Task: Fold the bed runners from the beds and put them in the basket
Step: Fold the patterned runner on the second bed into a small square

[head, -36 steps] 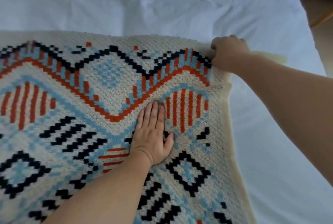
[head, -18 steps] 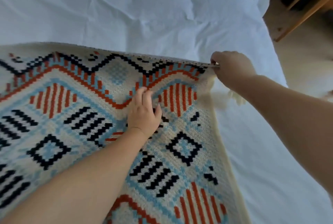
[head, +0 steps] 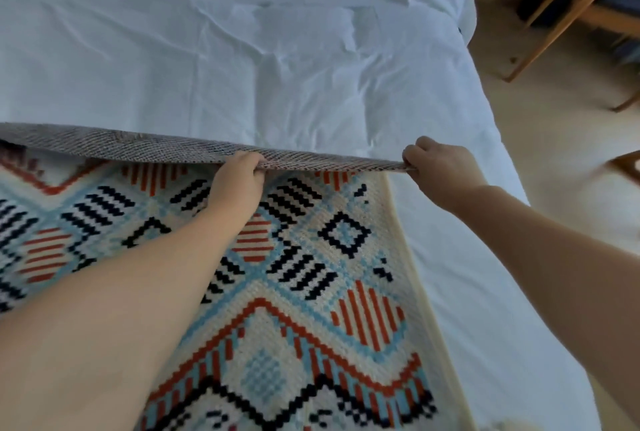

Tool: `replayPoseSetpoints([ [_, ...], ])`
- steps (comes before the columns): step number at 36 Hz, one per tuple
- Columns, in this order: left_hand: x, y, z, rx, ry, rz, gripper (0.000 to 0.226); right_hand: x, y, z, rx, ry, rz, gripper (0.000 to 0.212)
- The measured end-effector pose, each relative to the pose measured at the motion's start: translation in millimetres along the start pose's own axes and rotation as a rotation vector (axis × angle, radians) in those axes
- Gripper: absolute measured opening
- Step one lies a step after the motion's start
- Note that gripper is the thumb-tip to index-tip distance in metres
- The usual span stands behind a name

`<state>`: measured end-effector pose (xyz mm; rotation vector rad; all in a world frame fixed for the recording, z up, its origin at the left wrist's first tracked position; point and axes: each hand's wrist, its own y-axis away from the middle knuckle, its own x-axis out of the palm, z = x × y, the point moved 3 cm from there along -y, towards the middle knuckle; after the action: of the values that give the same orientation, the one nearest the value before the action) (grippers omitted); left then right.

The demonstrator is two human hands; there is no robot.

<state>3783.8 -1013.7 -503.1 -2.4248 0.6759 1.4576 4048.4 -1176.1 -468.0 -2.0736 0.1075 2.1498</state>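
A woven bed runner (head: 304, 309), cream with orange, black and pale blue geometric figures, lies across the near part of a bed (head: 277, 49) covered in a creased white sheet. Its far edge (head: 138, 146) is raised off the sheet and turned toward the person, showing a greyish underside. The left grip (head: 239, 177) is curled round that raised edge partway along it, fingers tucked beneath and thumb on top. The right grip (head: 440, 167) is closed in a fist on the right-hand end of the same edge, at the runner's corner. The rest of the runner lies flat under both forearms. Beyond the bed's right side is a beige floor (head: 554, 139) with a wooden frame (head: 554, 15) standing on it.
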Motion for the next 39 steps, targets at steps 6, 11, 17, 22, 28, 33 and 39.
replayPoseSetpoints([
  [6, -6.4, 73.5, -7.4, -0.035, 0.03, -0.018, 0.03, 3.7, 63.4, -0.8, -0.073, 0.008, 0.037, 0.007],
  [11, -2.8, 136.9, -22.9, -0.004, -0.039, 0.019, 0.029, 7.0, 110.7, -3.9, -0.132, -0.02, 0.061, 0.008],
  [17, 13.4, 223.5, -37.2, -0.118, -0.055, 0.051, 0.034, 13.1, 173.7, -2.6, -0.249, -0.053, 0.077, 0.014],
  [22, 34.4, 291.7, -47.6, -0.168, -0.04, 0.083, 0.033, 16.0, 231.7, 0.9, -0.326, -0.021, 0.14, 0.022],
  [28, 59.2, 352.2, -44.4, -0.205, 0.002, 0.115, 0.026, 29.6, 300.7, 17.1, -0.413, 0.005, 0.192, 0.033],
  [33, 79.3, 388.7, -26.5, -0.201, 0.045, 0.17, 0.021, 58.5, 337.4, 34.3, -0.45, -0.039, 0.252, 0.036],
  [39, 106.7, 417.9, -14.9, -0.233, -0.02, 0.21, 0.028, 96.8, 368.9, 47.6, -0.417, -0.002, 0.373, 0.017],
])
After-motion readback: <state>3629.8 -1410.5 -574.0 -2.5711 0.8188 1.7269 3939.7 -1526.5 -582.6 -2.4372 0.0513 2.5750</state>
